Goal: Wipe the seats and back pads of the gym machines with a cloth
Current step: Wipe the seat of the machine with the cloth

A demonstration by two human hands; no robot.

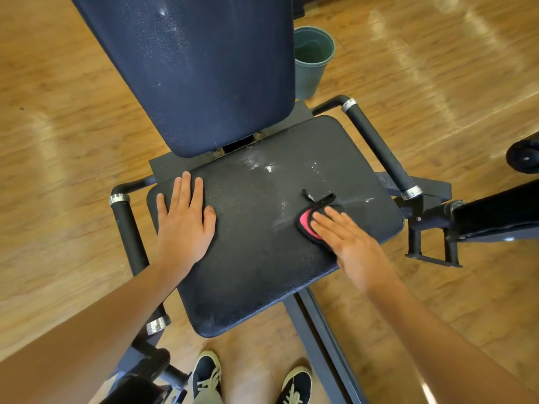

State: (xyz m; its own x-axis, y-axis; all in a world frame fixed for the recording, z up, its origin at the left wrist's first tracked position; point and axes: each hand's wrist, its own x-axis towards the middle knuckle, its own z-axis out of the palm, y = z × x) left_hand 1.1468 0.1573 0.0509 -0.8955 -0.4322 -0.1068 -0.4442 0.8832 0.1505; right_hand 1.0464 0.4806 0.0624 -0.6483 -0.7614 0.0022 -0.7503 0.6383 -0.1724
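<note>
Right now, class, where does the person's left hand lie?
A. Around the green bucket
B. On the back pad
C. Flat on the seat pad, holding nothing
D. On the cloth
C: the left hand lies flat with straight fingers on the seat pad, while the right hand presses the cloth.

The padded vinyl seat [262, 243] is black with a pebbled grain and white wet streaks; the tall back pad [198, 68] is navy, the small cloth [313, 220] black and pink, the plastic bin [312, 62] dark green, the plank floor [58, 126] honey brown
</note>
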